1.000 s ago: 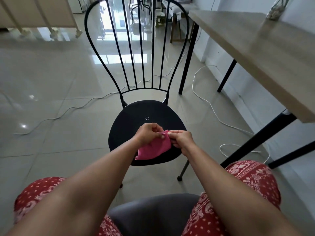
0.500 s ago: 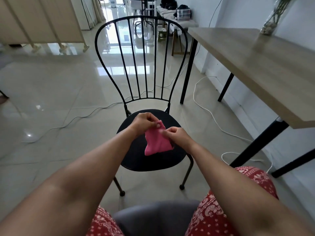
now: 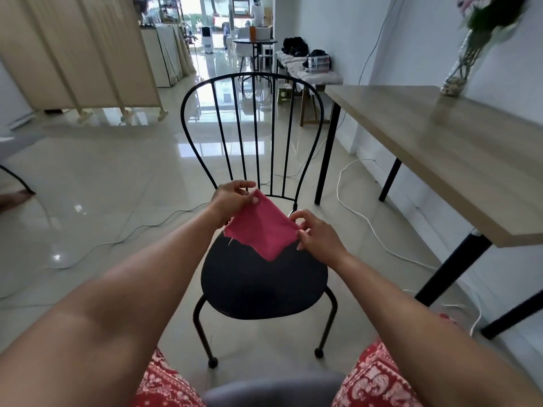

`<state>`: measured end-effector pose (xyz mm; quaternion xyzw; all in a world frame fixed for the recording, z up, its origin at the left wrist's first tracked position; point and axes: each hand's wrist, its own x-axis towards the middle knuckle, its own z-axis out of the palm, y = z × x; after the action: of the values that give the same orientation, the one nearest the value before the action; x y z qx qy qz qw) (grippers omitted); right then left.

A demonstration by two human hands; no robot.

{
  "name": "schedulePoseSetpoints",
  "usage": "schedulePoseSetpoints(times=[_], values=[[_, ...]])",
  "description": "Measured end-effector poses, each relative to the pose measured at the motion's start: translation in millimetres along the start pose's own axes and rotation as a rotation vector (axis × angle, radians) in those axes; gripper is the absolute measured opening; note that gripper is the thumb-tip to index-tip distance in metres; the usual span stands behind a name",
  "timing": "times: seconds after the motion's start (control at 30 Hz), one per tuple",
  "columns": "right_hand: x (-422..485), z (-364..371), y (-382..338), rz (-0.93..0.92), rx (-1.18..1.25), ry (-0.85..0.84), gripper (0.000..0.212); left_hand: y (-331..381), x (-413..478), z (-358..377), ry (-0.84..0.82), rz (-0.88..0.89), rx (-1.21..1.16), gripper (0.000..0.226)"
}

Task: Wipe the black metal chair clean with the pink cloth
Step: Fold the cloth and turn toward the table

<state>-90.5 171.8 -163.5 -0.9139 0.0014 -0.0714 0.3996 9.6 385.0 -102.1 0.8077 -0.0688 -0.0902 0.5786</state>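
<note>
The left hand (image 3: 232, 196) and right hand (image 3: 316, 233) each pinch 1 corner of the soft pink cloth (image 3: 261, 232), stretching it above the black metal chair (image 3: 264, 280), probably to ready it for wiping.

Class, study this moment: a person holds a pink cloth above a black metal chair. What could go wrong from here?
1. The left hand and right hand only pinch the pink cloth at its edges; so light a grip may slip once wiping starts.
2. The black metal chair stands on thin legs on a glossy tiled floor; pushing might slide it.
3. A white cable lies near its legs and could snag.
</note>
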Motion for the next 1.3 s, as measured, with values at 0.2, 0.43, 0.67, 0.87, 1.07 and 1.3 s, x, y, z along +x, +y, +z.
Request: schedulePoseSetpoints(times=[0.2,0.43,0.67,0.87,1.07,1.3], values=[[10.9,-27.7,-14.4,-0.048,-0.019,0.066,0.026,14.3,8.3,-6.5,-0.008,0.002,-0.100,0.040],[24.3,-73.1,-27.6,-0.046,-0.091,0.114,0.015,38.9,4.7,1.5,-0.020,0.027,-0.147,0.034],[26.3,-133.3,-24.0,0.095,0.282,0.320,0.014,70.9,4.7,40.1,-0.075,0.063,-0.196,0.020],[3.1,-215.6,-3.1,0.128,0.372,0.497,0.021,123.5,-1.0,120.8,-0.228,0.139,-0.308,0.026],[-34.1,-299.3,31.7,0.133,0.277,0.694,0.018,172.0,-18.1,216.5,-0.422,0.163,-0.438,0.028],[-68.2,-382.9,87.2,0.252,0.128,0.714,0.020,201.5,-45.0,318.0,-0.495,0.033,-0.542,0.025]])
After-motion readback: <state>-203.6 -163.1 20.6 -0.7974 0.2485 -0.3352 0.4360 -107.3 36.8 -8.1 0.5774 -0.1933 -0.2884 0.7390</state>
